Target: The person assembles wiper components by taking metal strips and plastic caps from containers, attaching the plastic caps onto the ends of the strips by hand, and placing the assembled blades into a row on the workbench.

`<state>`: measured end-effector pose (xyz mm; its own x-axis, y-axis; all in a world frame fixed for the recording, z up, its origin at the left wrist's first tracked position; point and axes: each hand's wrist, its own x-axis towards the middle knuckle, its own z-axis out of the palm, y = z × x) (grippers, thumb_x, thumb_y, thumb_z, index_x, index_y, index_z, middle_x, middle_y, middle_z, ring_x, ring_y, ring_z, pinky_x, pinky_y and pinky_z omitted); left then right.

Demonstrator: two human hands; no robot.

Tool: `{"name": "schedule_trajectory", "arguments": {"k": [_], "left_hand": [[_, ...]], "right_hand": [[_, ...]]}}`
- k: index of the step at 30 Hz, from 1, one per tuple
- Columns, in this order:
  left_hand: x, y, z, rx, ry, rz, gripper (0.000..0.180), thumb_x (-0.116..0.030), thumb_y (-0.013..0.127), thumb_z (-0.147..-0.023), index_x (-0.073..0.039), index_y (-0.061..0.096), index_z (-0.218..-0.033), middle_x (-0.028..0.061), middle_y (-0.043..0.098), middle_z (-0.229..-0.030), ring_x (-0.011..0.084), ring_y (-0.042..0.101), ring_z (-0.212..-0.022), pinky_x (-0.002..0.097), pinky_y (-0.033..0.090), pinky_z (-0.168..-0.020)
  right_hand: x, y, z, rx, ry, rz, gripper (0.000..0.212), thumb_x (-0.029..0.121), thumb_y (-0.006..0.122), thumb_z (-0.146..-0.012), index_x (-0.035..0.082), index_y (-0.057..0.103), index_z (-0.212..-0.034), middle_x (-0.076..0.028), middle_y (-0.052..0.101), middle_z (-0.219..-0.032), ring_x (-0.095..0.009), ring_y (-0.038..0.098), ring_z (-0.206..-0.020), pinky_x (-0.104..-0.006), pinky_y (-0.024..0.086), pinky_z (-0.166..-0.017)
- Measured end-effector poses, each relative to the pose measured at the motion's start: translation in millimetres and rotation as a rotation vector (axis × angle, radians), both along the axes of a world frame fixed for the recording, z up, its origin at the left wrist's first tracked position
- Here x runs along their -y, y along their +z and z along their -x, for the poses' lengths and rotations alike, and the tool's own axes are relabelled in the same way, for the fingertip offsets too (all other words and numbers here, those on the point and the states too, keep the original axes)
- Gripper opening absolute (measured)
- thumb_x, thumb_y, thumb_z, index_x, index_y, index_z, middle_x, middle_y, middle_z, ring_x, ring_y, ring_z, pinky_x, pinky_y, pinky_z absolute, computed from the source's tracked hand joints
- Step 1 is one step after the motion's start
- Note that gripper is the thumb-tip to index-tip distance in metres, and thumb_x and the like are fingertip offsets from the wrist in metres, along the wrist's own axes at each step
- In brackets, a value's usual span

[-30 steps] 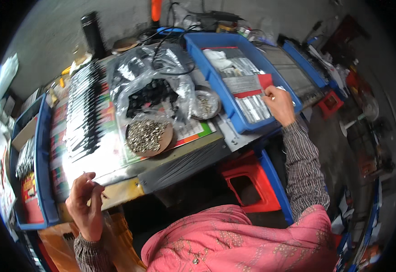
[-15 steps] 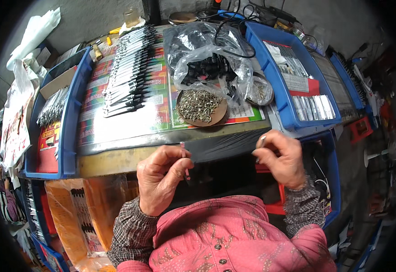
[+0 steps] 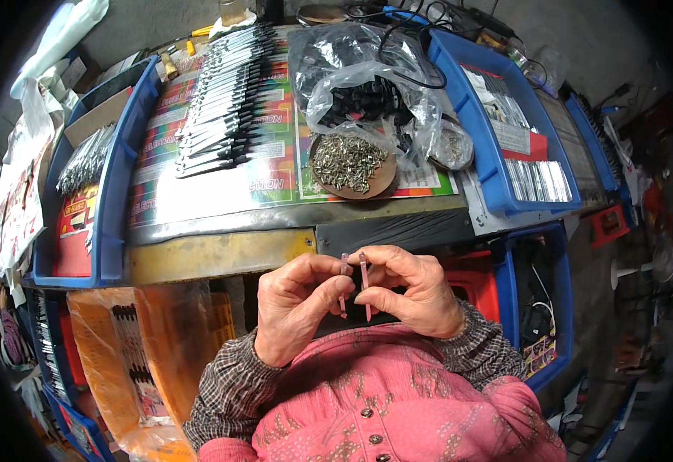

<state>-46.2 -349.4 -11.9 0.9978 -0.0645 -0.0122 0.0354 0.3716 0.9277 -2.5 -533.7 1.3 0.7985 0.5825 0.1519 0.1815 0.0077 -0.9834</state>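
Observation:
Just above my lap, my left hand (image 3: 299, 306) pinches a slim pinkish stick (image 3: 344, 267) between thumb and forefinger. Close beside it, my right hand (image 3: 417, 292) pinches a second slim pinkish stick (image 3: 364, 277), likewise roughly upright. The two sticks stand side by side with a narrow gap, and fingers cover part of each. Beyond my hands on the bench, a round brown dish (image 3: 385, 175) holds many small metal parts (image 3: 348, 160). A clear plastic bag (image 3: 429, 104) of black parts (image 3: 367, 100) lies behind it. Silver-and-black pens (image 3: 224, 108) lie in a long overlapping row to the left.
A blue tray (image 3: 113, 239) with thin silver pieces stands at the left; another blue tray (image 3: 498, 196) with silver pieces stands at the right. Below the bench are an orange crate (image 3: 163, 346) lined with plastic and a blue bin (image 3: 563, 308). Black cables (image 3: 429, 77) run at the back.
My right hand has come left and in toward my left hand, which has shifted slightly right. The two held pieces are now side by side. The bench appears slightly higher in view.

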Motion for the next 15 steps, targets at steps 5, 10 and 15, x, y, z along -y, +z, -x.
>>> {"name": "schedule_trajectory", "arguments": {"k": [5, 10, 15], "left_hand": [[2.9, -5.1, 0.3, 0.018, 0.0, 0.001, 0.012, -0.001, 0.064, -0.09, 0.005, 0.064, -0.1, 0.0061, 0.067, -0.086, 0.0068, 0.06, -0.069, 0.0203, 0.052, -0.06], [4.7, -6.9, 0.1, 0.002, -0.004, 0.073, 0.012, -0.001, 0.063, -0.09, 0.005, 0.065, -0.101, 0.0067, 0.067, -0.086, 0.0081, 0.061, -0.071, 0.0213, 0.052, -0.062], [7.5, -11.8, 0.1, 0.005, -0.001, 0.11, 0.012, -0.001, 0.063, -0.09, 0.006, 0.065, -0.101, 0.0075, 0.067, -0.086, 0.0089, 0.061, -0.071, 0.022, 0.052, -0.063]], "right_hand": [[-4.8, -6.2, 3.9, 0.062, -0.04, 0.037, 0.044, -0.006, 0.066, -0.084, -0.004, 0.052, -0.125, -0.007, 0.065, -0.084, -0.007, 0.062, -0.068, -0.0228, 0.052, -0.059], [-6.6, -5.6, 6.1, 0.105, -0.063, 0.059, 0.045, -0.006, 0.066, -0.084, -0.003, 0.051, -0.126, -0.009, 0.066, -0.089, -0.008, 0.064, -0.069, -0.0234, 0.053, -0.06], [-9.2, -3.3, 7.4, 0.128, -0.083, 0.062, 0.046, -0.007, 0.065, -0.084, -0.002, 0.051, -0.128, -0.007, 0.066, -0.089, -0.008, 0.063, -0.069, -0.0223, 0.053, -0.06]]}}
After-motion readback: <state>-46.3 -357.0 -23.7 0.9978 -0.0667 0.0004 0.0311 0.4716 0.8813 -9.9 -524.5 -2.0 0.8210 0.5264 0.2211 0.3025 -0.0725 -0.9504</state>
